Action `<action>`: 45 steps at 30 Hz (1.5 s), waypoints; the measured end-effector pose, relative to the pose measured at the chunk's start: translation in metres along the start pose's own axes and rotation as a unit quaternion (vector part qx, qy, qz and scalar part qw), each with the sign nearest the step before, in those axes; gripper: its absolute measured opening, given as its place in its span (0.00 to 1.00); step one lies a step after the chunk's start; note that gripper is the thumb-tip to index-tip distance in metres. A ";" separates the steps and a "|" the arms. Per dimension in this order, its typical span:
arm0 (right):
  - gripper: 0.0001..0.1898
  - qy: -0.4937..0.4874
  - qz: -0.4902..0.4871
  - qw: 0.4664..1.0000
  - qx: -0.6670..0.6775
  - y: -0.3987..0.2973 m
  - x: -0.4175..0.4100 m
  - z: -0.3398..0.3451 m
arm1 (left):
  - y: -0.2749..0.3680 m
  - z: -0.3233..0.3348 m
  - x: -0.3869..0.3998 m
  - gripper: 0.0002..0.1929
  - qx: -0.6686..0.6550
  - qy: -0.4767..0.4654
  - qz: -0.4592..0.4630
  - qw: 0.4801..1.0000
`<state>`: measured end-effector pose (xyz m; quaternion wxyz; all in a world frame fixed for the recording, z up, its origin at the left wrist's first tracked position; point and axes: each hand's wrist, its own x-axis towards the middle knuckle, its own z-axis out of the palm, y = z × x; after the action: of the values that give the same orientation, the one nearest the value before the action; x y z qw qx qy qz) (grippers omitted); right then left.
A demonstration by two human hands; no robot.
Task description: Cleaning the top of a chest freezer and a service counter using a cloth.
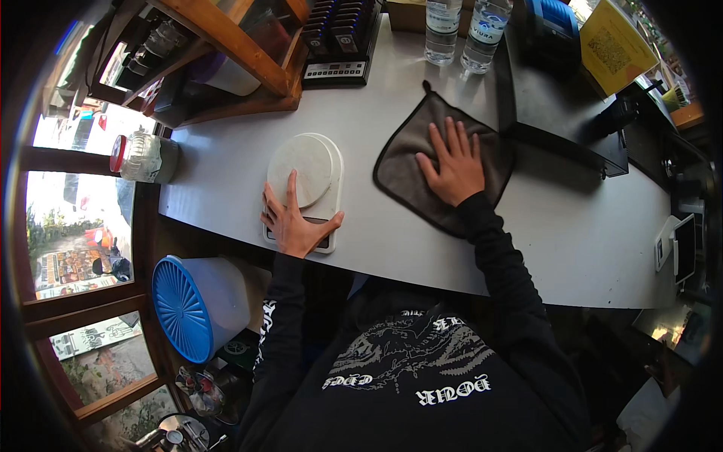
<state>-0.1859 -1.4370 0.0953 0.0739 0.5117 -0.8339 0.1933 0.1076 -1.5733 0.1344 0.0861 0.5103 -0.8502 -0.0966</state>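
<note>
A white digital kitchen scale (333, 169) with a round, stained top plate lies near the front edge of the counter. My left hand (296, 226) spans its lower end, thumb at the right edge and fingers at the left. The index finger reaches onto the plate, and the palm partly hides the dark display panel. To the right, a grey-brown cleaning cloth (404, 155) with black edging and a corner loop is spread on the counter. My right hand (456, 169) presses flat on this cloth, fingers apart.
On the white counter (361, 237) stand a red-lidded jar (144, 158), a wooden shelf (243, 56), a rack of pager-like devices (336, 62), two water bottles (441, 34) and a black metal box (559, 107). A blue-lidded tub (183, 308) sits below at left.
</note>
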 end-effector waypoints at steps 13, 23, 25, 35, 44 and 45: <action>0.31 -0.003 0.015 0.999 -0.030 0.039 0.000 -0.001 | -0.007 0.017 -0.042 0.34 -0.169 0.216 0.079 0.958; 0.34 -0.150 -0.148 0.977 0.043 -0.047 -0.098 -0.051 | -0.022 -0.012 -0.085 0.06 -0.335 0.257 0.126 0.898; 0.34 -0.086 -0.061 0.994 -0.009 -0.008 -0.080 -0.037 | -0.036 -0.008 -0.090 0.05 -0.362 0.244 0.101 0.894; 0.29 -0.062 -0.076 0.995 -0.002 -0.106 -0.066 0.005 | -0.066 -0.012 -0.060 0.08 -0.414 0.215 0.148 0.872; 0.32 -0.045 0.194 0.976 -0.090 -0.022 -0.037 -0.014 | -0.106 -0.021 -0.047 0.07 -0.459 0.195 0.113 0.859; 0.31 -0.022 0.217 0.971 -0.096 -0.023 -0.028 -0.005 | -0.105 -0.022 -0.045 0.07 -0.467 0.191 0.125 0.854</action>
<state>-0.1530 -1.4206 0.0966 0.0604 0.3134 -0.9411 0.1121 0.2231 -1.5834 0.1267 0.4863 0.3079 -0.7284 -0.3717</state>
